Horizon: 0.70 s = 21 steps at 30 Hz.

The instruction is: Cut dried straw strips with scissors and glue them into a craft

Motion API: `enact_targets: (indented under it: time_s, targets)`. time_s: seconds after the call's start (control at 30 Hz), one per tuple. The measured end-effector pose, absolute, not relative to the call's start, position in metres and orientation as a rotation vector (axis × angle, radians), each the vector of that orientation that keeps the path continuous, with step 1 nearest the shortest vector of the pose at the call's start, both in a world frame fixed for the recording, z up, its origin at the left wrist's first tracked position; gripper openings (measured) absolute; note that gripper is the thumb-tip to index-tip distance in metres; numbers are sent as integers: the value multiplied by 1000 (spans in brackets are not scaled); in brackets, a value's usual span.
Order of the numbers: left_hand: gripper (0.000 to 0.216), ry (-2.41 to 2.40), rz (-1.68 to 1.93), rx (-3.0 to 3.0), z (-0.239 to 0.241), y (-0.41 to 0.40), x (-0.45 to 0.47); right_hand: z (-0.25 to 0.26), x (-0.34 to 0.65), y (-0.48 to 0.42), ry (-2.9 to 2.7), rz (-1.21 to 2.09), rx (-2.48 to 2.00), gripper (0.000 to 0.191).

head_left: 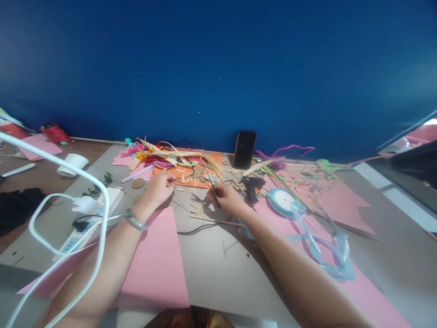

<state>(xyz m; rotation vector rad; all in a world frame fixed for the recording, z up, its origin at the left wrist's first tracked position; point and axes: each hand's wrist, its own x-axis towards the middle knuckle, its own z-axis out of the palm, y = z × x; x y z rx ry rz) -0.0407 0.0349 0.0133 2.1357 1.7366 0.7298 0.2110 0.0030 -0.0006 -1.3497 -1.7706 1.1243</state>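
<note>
My left hand (161, 187), a pale bangle (135, 221) on its wrist, hovers at the near left edge of the orange sheet (167, 174). Its fingers are curled together, and what they pinch, if anything, is too small to tell. In my right hand (228, 198) is a slim dark tool (215, 193), its thin tip pointing up and away; its exact kind is blurred. Dried husk strips (184, 156) and coloured pipe cleaners (131, 149) lie heaped beyond both hands. Right of my right hand rests a black glue gun (252, 187).
A phone (245, 150) leans against the blue wall (218, 77). Blue ribbon (316, 234) trails from its spool (282, 202) over pink paper at the right. On the left are a power strip (80, 237), a looping white cable (105, 214) and pink paper (157, 264).
</note>
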Motion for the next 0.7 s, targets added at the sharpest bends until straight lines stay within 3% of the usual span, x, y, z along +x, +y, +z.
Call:
enact_targets:
  time_s: [0.23,0.7]
  targets:
    - [20,1764,474,2122,14,42,-51,2,214,5,-1985,718,-1597,11]
    - [16,1689,257,2119,16,35,-51,3,213,3,-2036,637,-1643,12]
